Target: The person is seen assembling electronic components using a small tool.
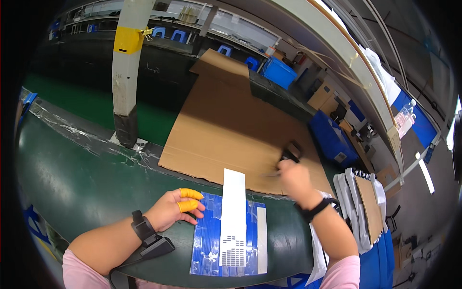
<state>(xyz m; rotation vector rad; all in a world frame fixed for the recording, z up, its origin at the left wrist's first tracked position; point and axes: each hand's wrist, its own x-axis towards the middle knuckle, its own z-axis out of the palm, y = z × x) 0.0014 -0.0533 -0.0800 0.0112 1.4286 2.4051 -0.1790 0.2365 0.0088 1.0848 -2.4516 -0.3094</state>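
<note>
White strip (234,202) already lies on the blue board (207,241); whether fixed, I cannot tell. My left hand (169,208) is loosely spread beside it; my right hand (296,180) clenches a blurred dark object (291,151).

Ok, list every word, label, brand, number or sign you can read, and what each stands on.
No text reads clearly enough to quote.
White strip: rows of small dark dashes, no words made out.
Grey pillar: faint marks, too small to read.
Blue bin at right: pale label, too small to read.
</note>
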